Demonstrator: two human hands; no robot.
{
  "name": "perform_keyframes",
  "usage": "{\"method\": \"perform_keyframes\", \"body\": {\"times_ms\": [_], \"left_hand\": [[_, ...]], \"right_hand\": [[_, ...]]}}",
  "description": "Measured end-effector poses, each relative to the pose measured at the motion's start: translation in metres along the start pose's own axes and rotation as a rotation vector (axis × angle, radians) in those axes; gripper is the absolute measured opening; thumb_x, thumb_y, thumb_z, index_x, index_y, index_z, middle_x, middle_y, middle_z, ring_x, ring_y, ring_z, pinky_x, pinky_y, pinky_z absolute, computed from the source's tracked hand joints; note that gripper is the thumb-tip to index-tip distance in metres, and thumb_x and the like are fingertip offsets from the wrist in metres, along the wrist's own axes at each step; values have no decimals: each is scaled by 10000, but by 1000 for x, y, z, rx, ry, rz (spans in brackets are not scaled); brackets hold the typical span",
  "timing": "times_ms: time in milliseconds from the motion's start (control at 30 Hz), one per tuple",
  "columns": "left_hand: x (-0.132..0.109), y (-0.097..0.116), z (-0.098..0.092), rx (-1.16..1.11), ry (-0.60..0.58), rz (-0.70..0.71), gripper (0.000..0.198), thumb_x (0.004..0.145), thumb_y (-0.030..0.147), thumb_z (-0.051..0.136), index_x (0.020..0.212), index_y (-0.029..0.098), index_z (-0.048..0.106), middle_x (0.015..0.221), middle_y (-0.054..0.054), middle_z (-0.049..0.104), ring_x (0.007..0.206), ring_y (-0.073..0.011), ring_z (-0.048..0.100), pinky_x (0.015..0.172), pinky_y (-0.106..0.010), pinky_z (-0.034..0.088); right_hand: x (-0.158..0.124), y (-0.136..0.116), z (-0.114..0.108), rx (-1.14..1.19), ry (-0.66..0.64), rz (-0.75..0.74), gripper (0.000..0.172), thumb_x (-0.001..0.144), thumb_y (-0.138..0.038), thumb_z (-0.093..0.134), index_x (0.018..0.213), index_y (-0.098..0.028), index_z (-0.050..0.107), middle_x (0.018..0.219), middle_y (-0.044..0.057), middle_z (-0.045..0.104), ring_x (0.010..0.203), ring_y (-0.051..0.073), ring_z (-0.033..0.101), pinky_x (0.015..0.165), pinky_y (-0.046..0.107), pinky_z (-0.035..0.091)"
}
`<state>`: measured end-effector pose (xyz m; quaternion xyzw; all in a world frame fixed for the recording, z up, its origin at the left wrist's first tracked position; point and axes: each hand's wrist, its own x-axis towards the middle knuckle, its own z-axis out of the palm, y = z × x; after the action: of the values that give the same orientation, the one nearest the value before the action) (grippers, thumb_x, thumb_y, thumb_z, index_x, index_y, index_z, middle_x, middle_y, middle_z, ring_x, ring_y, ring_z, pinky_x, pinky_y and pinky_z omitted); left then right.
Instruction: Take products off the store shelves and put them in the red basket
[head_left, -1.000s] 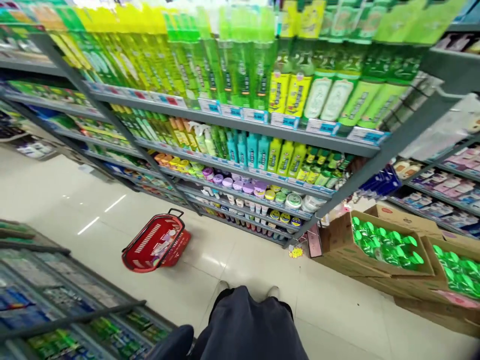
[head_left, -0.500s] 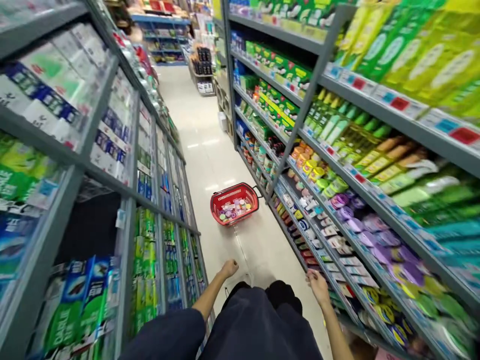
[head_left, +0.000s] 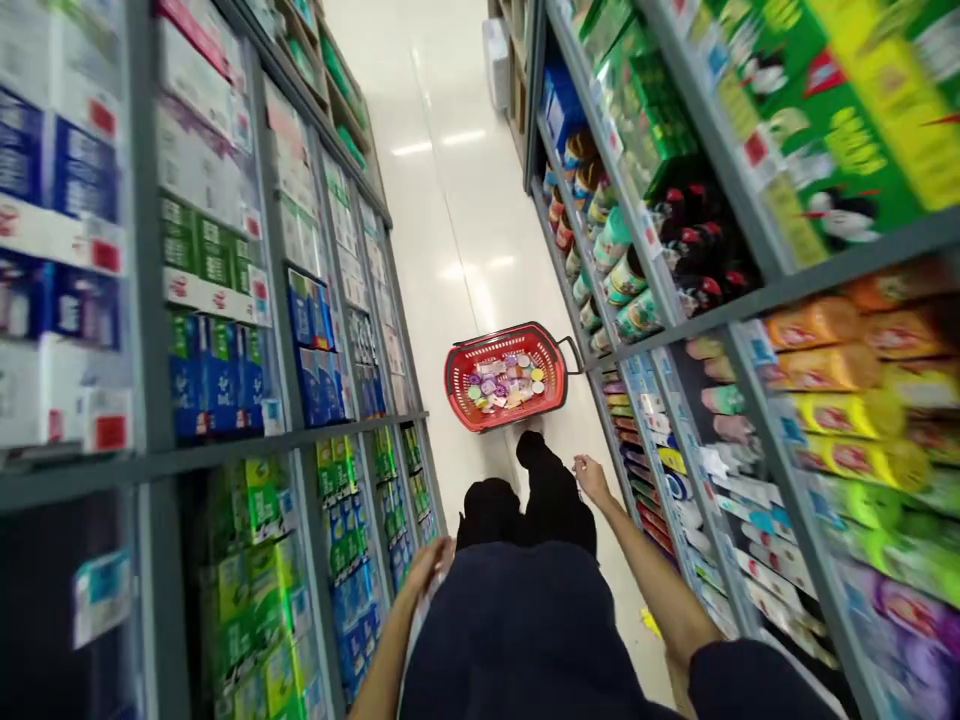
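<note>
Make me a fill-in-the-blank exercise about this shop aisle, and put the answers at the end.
The basket on the floor is coloured ____. Its black handle sticks out toward the shelves on the picture's ____ side. The right hand is nearer to the basket than the ____ hand.

Missing words: red; right; left.
</note>
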<state>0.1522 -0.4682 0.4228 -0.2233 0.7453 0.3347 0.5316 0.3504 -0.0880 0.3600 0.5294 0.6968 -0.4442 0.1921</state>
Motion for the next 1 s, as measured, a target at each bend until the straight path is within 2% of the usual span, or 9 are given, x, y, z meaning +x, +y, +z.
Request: {"method": "perform_keyframes", "body": {"times_ms": [133,267,433,533,600,700,800,867,1000], "left_hand": [[63,60,-19,-91,194,43,419,1013,489,534,1174,133,684,1233,-202,778,1132,-282,779,1062,-463,593],[142,81,-9,-45,205,81,575,836,615,725,1167,145,731,1199,-176,795,1195,-332,744,1154,-508,518],[223,63,3,144,283,117,591,878,615,659,1269,177,726,1374,-164,726,1330,-350,659,1187,-517,484],[258,41,-20,95,317,-37,560,869,609,677,1250,204,740,1346,-130,747,1346,-341,656,1163,-490,518],[276,30,-39,40,293,-132,533,860,611,687,1206,211,754,1335,-121,755,1340,-342,664,1180,-507,505],[296,25,-60,-50,279,-186,519,839,608,716,1178,216,746,1339,-128,755,1318,-342,679,1209,-538,471],[299,35,-66,-129,277,-171,539,843,625,716,1187,210,724,1317,-147,761,1259,-333,713,1184,-542,491],[291,51,-65,-138,276,-134,550,847,634,711,1188,203,720,1309,-155,761,1236,-329,722,1180,-548,491],[263,110,-51,-89,219,-3,542,836,622,708,1160,190,744,1290,-158,766,1274,-338,693,1210,-552,454]], "right_hand": [[146,-62,18,-184,-147,-60,378,1028,-406,678,1327,-177,648,1335,104,669,1150,243,688,983,467,610],[290,-108,96,-331,-235,-122,385,1025,-405,684,1331,-175,646,1342,106,666,1162,249,684,992,476,606],[422,-142,240,-379,-237,-197,440,1023,-413,683,1394,-188,612,1415,115,629,1225,272,661,1035,513,584],[475,-156,306,-355,-231,-281,472,1039,-349,645,1471,-176,570,1572,168,517,1433,337,515,1192,583,444],[502,-163,331,-322,-245,-327,475,1043,-342,630,1483,-175,564,1622,165,470,1508,351,428,1253,608,346],[529,-169,337,-243,-257,-339,435,1038,-310,609,1443,-152,594,1631,168,469,1525,345,394,1272,593,290],[521,-171,316,-123,-226,-260,421,991,-251,616,1356,-41,630,1562,302,507,1478,380,403,1226,544,318],[492,-175,291,-20,-187,-172,495,960,-371,674,1311,-24,638,1440,322,595,1358,390,497,1147,530,386],[384,-203,214,272,-125,-35,683,890,-734,608,1109,-94,693,1060,174,729,985,296,644,923,438,512]]}}
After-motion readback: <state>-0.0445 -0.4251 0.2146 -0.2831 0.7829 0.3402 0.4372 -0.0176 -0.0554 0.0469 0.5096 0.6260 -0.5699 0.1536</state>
